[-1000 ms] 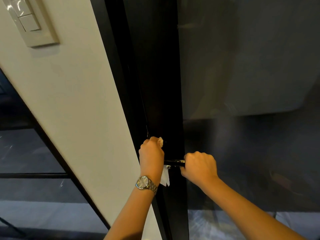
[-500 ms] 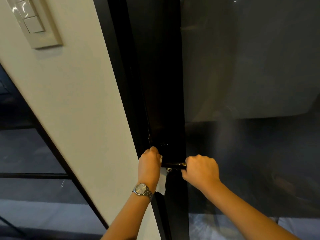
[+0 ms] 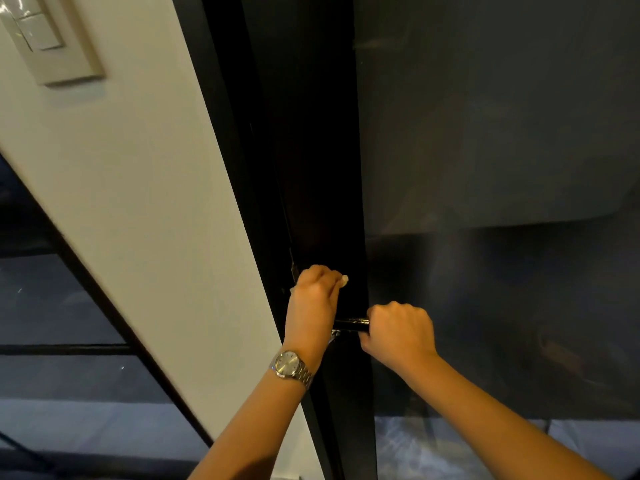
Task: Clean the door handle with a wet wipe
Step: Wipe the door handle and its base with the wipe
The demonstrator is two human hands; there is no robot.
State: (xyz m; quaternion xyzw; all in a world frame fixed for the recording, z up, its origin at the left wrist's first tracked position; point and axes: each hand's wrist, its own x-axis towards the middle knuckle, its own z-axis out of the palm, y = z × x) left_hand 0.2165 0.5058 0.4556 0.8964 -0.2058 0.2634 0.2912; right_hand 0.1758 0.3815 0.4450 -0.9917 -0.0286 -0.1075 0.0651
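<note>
A black lever door handle [image 3: 349, 324] juts out from the dark door frame [image 3: 311, 168]; only a short glossy stretch shows between my hands. My right hand [image 3: 398, 329] is wrapped in a fist around the handle's right end. My left hand [image 3: 317, 299], with a silver watch on the wrist, is closed on a white wet wipe [image 3: 343, 280] and pressed against the frame just above the handle's base. A small corner of the wipe pokes out beside my knuckles, and a scrap shows below my palm.
A cream wall [image 3: 138, 185] stands to the left, with a light switch plate [image 3: 45, 36] at the top left. Dark glass [image 3: 502, 168] fills the door panel to the right. More black-framed glazing [image 3: 69, 341] sits at the lower left.
My left hand has moved up the frame with the wipe after dipping down half a second ago. My right hand has stayed on the handle.
</note>
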